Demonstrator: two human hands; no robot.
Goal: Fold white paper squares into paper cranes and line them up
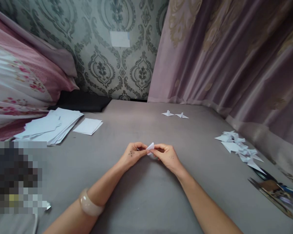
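Between both hands, above the middle of the grey surface, is a small piece of folded white paper (150, 148). My left hand (134, 152) pinches its left side between thumb and fingers. On its right side my right hand (166, 155) pinches it the same way, the thumb lying across the front. The fold tip points up between the fingertips; its lower part is partly hidden by the thumbs. A pale bangle (90, 203) circles my left forearm.
Two folded paper cranes (182, 115) stand at the far side. More paper cranes (239, 148) are heaped on the right, near scissors and other tools (271, 188). On the left lie a paper stack (56, 125), smaller sheets (88, 125) and a black folded item (80, 101). A blurred-out patch covers the lower left.
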